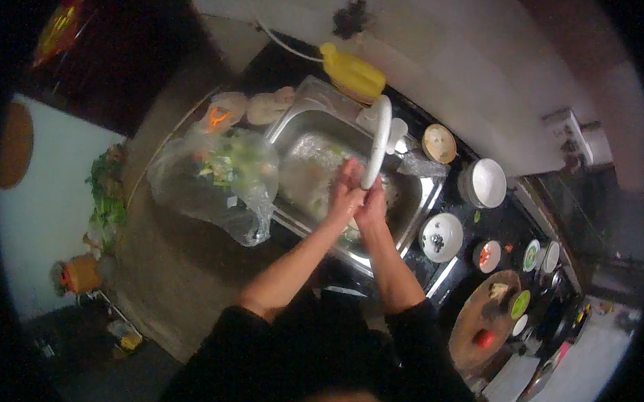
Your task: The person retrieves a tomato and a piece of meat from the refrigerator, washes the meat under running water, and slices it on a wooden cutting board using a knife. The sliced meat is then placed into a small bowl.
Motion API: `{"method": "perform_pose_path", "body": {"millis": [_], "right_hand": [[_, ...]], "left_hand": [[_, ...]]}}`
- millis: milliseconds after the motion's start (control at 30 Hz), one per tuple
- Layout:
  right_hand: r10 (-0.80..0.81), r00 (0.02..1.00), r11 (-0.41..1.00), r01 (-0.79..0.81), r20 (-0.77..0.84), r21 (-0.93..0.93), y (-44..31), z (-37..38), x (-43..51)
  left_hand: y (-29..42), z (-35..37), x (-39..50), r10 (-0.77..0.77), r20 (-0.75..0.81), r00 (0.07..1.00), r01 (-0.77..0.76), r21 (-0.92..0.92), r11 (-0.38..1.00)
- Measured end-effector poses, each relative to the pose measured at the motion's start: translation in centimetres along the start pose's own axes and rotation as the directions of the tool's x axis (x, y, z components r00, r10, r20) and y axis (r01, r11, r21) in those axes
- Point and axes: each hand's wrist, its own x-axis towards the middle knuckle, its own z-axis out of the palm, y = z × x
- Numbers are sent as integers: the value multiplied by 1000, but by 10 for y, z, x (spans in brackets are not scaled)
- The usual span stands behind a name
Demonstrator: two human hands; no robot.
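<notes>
Over a stainless steel sink (pixel 320 145), my left hand (pixel 348 192) and my right hand (pixel 372 202) are close together, touching, under the end of a white curved faucet (pixel 379 140). The hands look wet. Whether anything lies between them is hidden, and the fingers are blurred. Water and some green scraps show in the basin. A clear plastic bag with green vegetable scraps (pixel 227 167) hangs at the sink's left rim.
A yellow bottle (pixel 355 75) lies behind the sink. On the right counter are stacked white bowls (pixel 488 183), a white bowl with dark bits (pixel 441 238), a small bowl of red pieces (pixel 486 256) and a round wooden cutting board (pixel 467 329) bearing a red item (pixel 484 338).
</notes>
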Motion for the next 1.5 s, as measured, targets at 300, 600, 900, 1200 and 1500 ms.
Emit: {"method": "perform_pose_path", "body": {"millis": [300, 600, 900, 1200, 1500], "right_hand": [[-116, 990, 972, 96, -83, -216, 6, 18, -22], [1, 1000, 999, 0, 28, -42, -8, -4, -17], [-105, 985, 824, 164, 138, -543, 0, 17, -26], [119, 987, 990, -127, -110, -66, 3, -9, 9], [35, 991, 999, -33, 127, -24, -3, -10, -25]], "left_hand": [[43, -16, -2, -322, -60, 945, 202, 880, 430], [40, -24, -7, -425, 216, 879, 392, 183, 902], [49, -27, -8, -529, 65, 846, 504, 224, 834], [42, -35, -14, -441, 222, 870, 452, 0, 892], [66, -35, -13, -374, 201, 906, 414, -228, 881]]}}
